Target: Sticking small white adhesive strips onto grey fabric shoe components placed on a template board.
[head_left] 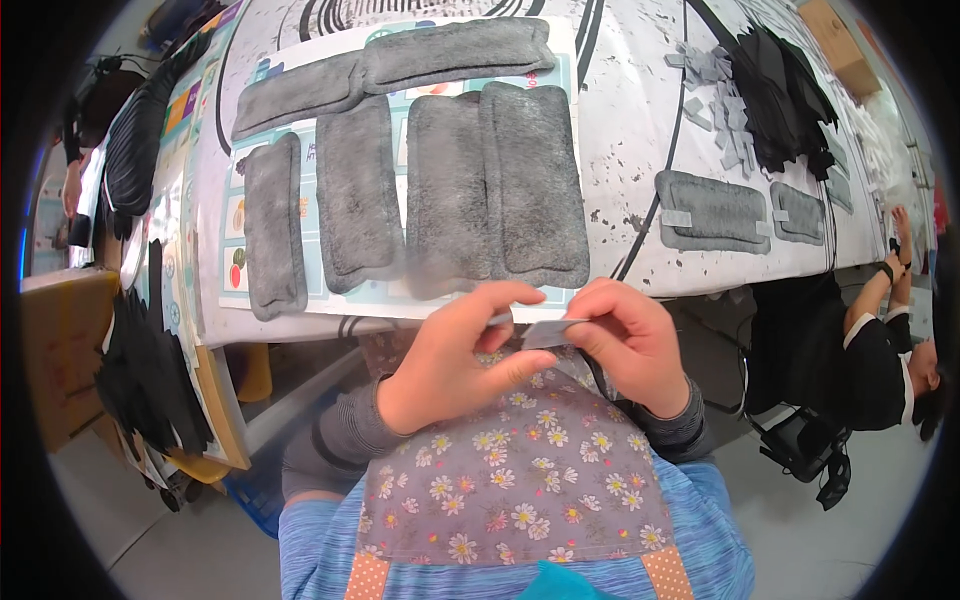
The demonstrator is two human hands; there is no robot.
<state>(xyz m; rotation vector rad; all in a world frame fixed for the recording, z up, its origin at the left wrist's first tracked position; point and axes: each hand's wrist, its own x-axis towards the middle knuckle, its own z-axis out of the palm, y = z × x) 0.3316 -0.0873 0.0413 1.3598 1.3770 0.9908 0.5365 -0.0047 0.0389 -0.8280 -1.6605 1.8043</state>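
Note:
Over the near edge of the table, my right hand [632,340] pinches a small flat grey fabric tab [545,332] between thumb and fingers. My left hand [455,350] is just left of the tab, its thumb and forefinger spread apart. A grey sliver shows by its curled fingers; whether it is held, I cannot tell. Beyond both hands lie several grey fuzzy oblong pads; the closest are an upright pad [535,185] and the one partly under it [447,190]. Two more pads lie crosswise behind, including a long pad [458,52].
At the right of the table [625,150] are a grey pad with light tabs [712,212], a pile of loose grey tabs [722,100] and a heap of black strips [785,95]. Dark strips [150,370] hang at the left. Another person [885,350] sits at far right.

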